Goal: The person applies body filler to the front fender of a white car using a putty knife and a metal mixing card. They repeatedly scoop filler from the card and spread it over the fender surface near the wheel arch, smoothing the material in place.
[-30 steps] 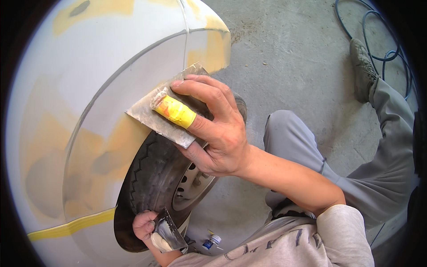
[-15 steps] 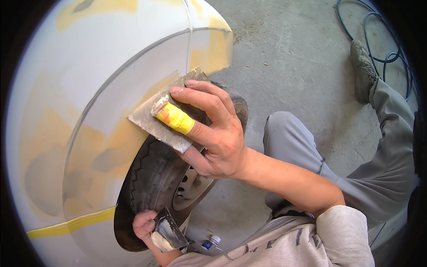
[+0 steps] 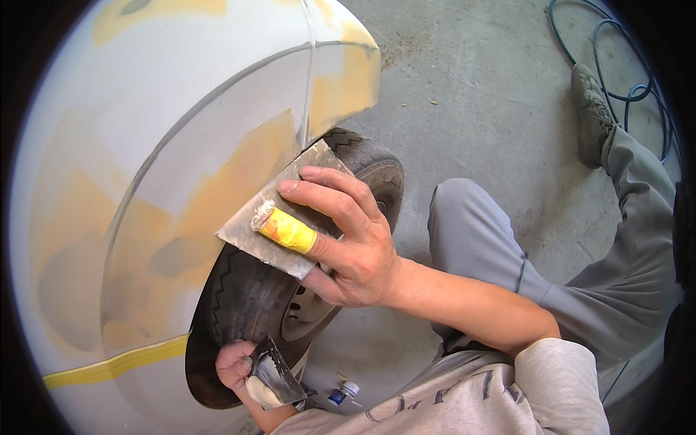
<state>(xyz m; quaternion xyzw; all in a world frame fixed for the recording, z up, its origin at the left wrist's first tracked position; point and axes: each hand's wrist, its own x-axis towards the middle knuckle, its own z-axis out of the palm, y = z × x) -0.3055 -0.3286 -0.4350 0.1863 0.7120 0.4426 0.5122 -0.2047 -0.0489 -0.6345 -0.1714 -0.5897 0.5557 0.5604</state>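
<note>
My right hand (image 3: 355, 254) grips a flat grey putty spreader (image 3: 268, 250), fingers spread across its face and thumb beneath. Yellow tape (image 3: 290, 233) wraps one finger, its tip smeared with pale putty. The spreader lies at the wheel-arch edge of a white car panel (image 3: 181, 87); whether it touches is unclear. Sanded yellowish filler (image 3: 246, 159) covers parts of that panel. Lower down, beside the tyre (image 3: 243, 297), my left hand (image 3: 233, 362) pinches a dark spreader plate (image 3: 279, 373) by its edge. A cream lump of putty (image 3: 262, 392) shows at the plate's lower side.
Yellow masking tape (image 3: 116, 368) crosses the panel's lower part. A small blue-and-white container (image 3: 344, 394) is on the concrete floor (image 3: 464, 94) near my body. My grey-trousered legs (image 3: 478, 246) extend rightward, and a blue hose (image 3: 612, 22) coils by my shoe (image 3: 592, 109).
My right hand and its spreader have shifted down toward me, uncovering the upper edge of a filler patch and more tyre. My left hand stays nearly still.
</note>
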